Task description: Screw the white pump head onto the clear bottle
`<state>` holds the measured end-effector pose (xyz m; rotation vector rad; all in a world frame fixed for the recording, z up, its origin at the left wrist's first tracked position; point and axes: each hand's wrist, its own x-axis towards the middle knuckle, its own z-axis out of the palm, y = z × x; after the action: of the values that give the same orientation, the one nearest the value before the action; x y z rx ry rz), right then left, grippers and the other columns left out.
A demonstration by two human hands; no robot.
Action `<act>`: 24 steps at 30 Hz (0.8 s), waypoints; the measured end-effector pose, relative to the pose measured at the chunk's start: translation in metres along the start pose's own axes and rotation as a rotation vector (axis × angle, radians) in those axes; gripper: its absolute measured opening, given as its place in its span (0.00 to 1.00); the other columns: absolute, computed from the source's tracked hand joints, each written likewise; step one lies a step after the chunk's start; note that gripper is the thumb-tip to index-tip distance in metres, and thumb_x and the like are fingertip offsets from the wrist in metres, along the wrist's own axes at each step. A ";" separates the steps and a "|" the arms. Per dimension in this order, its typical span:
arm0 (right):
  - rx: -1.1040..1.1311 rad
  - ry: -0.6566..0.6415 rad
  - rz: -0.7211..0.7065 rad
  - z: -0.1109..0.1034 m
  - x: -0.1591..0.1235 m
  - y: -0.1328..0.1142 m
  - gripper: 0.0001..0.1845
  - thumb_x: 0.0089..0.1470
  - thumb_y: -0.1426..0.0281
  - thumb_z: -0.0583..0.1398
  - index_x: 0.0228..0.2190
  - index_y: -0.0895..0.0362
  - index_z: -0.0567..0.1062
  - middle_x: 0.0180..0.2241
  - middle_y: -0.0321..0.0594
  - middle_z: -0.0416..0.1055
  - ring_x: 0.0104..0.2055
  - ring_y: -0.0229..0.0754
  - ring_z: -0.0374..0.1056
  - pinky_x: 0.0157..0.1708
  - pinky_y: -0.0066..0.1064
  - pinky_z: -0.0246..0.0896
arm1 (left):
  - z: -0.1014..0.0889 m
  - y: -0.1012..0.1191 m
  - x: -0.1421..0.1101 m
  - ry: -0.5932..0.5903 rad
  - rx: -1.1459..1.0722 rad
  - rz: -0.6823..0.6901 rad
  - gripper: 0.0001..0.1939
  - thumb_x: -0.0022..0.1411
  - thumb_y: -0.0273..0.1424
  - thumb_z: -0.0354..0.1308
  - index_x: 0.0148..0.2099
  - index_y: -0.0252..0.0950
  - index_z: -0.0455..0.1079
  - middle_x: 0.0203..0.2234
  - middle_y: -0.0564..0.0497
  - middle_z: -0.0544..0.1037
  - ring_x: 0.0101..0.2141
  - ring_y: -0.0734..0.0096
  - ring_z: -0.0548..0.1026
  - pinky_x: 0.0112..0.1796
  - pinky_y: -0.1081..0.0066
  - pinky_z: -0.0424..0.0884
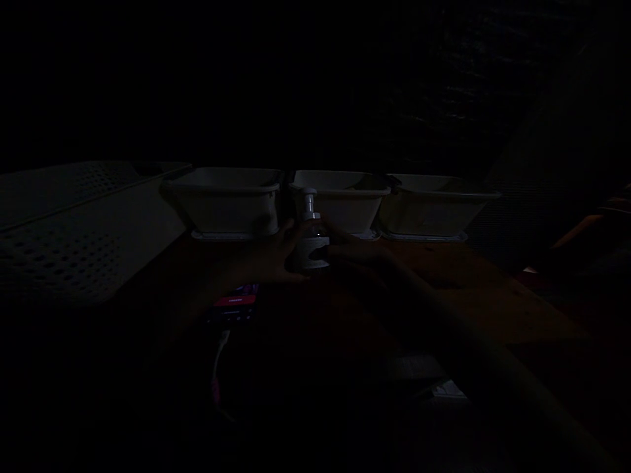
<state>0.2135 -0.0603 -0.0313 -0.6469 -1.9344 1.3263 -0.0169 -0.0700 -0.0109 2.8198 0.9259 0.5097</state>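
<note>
The view is very dark. A pump bottle with a pale label and a white pump head stands upright at the middle of the wooden table. Around its left side curves my left hand, fingers near the shoulder and thumb low by the base. From the right, my right hand grips it, with fingertips lying across the label. Just below my left hand lies a phone with its screen lit.
Three pale plastic basins stand in a row behind the bottle. At the left is a large perforated white basket. A white cable runs below the phone. A pale flat item lies near my right forearm. Another person's limb shows at the right.
</note>
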 end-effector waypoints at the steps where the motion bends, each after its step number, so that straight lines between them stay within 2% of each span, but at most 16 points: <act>1: -0.015 0.010 -0.004 0.000 0.000 0.000 0.41 0.50 0.68 0.64 0.63 0.53 0.56 0.57 0.47 0.65 0.53 0.48 0.68 0.54 0.43 0.67 | 0.000 0.001 0.000 -0.001 0.005 -0.004 0.55 0.55 0.45 0.66 0.71 0.54 0.31 0.69 0.41 0.45 0.64 0.41 0.58 0.53 0.50 0.69; 6: -0.093 0.071 0.010 0.004 0.000 -0.006 0.37 0.54 0.63 0.63 0.63 0.52 0.58 0.58 0.45 0.65 0.60 0.51 0.62 0.60 0.48 0.60 | 0.000 -0.001 0.001 -0.002 0.014 -0.016 0.55 0.54 0.48 0.65 0.71 0.53 0.32 0.70 0.40 0.43 0.63 0.40 0.59 0.53 0.50 0.68; 12: -0.083 0.155 0.017 0.012 0.001 -0.006 0.36 0.56 0.59 0.63 0.62 0.52 0.59 0.59 0.45 0.64 0.63 0.49 0.60 0.64 0.49 0.53 | 0.001 -0.003 0.001 -0.026 0.033 -0.030 0.55 0.55 0.49 0.64 0.72 0.52 0.30 0.69 0.39 0.44 0.64 0.37 0.57 0.52 0.47 0.69; 19: -0.034 0.086 0.048 0.007 -0.001 -0.006 0.45 0.46 0.65 0.70 0.61 0.52 0.58 0.58 0.47 0.65 0.58 0.51 0.65 0.56 0.48 0.66 | 0.000 0.001 -0.001 -0.034 0.038 -0.046 0.55 0.54 0.45 0.66 0.72 0.53 0.31 0.69 0.39 0.43 0.60 0.40 0.63 0.50 0.51 0.71; 24: 0.019 0.059 0.051 0.007 -0.002 -0.008 0.44 0.46 0.68 0.70 0.61 0.51 0.58 0.56 0.47 0.66 0.54 0.49 0.68 0.53 0.45 0.68 | 0.000 0.001 -0.001 -0.020 0.026 -0.023 0.54 0.55 0.46 0.65 0.71 0.56 0.32 0.69 0.41 0.45 0.61 0.41 0.62 0.50 0.53 0.71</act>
<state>0.2090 -0.0685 -0.0257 -0.7219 -1.8675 1.3407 -0.0166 -0.0715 -0.0102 2.8282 0.9676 0.4693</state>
